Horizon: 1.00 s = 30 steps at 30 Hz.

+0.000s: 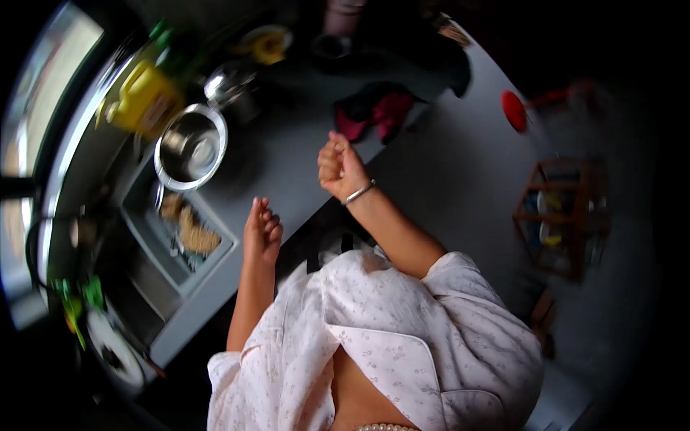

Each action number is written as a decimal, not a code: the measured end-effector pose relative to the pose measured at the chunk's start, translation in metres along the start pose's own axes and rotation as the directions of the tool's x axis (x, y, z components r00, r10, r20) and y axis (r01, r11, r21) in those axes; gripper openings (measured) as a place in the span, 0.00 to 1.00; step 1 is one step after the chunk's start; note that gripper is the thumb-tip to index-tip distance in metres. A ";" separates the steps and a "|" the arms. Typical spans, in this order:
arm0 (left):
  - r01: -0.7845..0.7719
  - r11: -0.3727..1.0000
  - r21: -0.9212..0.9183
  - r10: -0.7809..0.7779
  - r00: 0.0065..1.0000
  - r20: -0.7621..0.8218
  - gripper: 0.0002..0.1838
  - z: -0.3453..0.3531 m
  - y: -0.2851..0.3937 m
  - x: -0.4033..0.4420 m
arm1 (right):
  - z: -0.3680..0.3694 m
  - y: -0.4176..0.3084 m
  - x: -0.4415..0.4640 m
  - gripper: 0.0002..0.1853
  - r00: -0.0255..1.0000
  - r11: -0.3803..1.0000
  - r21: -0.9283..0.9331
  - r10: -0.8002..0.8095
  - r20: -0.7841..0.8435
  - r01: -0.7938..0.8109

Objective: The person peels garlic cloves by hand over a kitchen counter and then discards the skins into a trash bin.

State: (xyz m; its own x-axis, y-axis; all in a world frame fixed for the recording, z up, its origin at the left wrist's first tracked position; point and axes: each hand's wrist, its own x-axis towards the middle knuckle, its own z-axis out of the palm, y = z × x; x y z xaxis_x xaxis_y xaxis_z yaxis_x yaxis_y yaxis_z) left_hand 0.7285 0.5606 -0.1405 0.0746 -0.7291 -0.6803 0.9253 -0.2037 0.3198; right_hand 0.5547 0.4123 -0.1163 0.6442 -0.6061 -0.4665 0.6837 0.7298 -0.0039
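My left hand is raised over the near edge of the grey counter, fingers curled in and nothing showing in them. Farther right, my right hand makes a loose fist in the air, also with nothing visible in it. A silver bangle circles the right wrist. Just beyond that fist lies a dark red and black cloth, apart from the hand. To the left of both hands, a shiny metal basin stands at the sink's corner.
A sink at the left holds a tan, bumpy item. Behind the basin stand a yellow jug and a metal pot. At lower left is a round white lid. A brown rack stands on the right.
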 end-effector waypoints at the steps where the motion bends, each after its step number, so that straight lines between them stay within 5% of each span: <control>1: 0.026 1.000 -0.003 -0.025 0.998 0.051 0.12 0.002 -0.003 0.006 | -0.005 -0.007 -0.013 0.23 0.999 0.999 0.001 -0.036 -0.007 0.036; 7: 0.093 0.993 0.076 -0.104 0.981 0.164 0.12 0.041 -0.040 0.010 | -0.046 -0.061 -0.086 0.23 0.941 0.942 0.056 -0.327 -0.081 0.332; 17: 0.325 0.908 0.264 -0.397 0.868 0.297 0.11 0.192 -0.194 0.074 | -0.104 -0.219 -0.209 0.24 0.843 0.810 0.242 -0.533 -0.077 0.534; 22: 0.491 0.808 0.326 -0.575 0.778 0.254 0.12 0.279 -0.307 0.091 | -0.147 -0.318 -0.273 0.25 0.790 0.711 0.406 -0.611 -0.048 0.574; 30: 0.450 0.782 0.431 -0.567 0.801 0.193 0.13 0.354 -0.367 0.112 | -0.148 -0.419 -0.283 0.26 0.814 0.750 0.317 -0.540 -0.215 0.581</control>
State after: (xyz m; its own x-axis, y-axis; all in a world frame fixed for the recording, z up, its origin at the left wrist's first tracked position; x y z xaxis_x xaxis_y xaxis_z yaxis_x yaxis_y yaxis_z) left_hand 0.2655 0.3229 -0.1008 -0.5366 -0.5942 -0.5992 0.5967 -0.7693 0.2284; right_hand 0.0355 0.3244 -0.1135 0.0817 -0.8194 -0.5674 0.9955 0.0947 0.0065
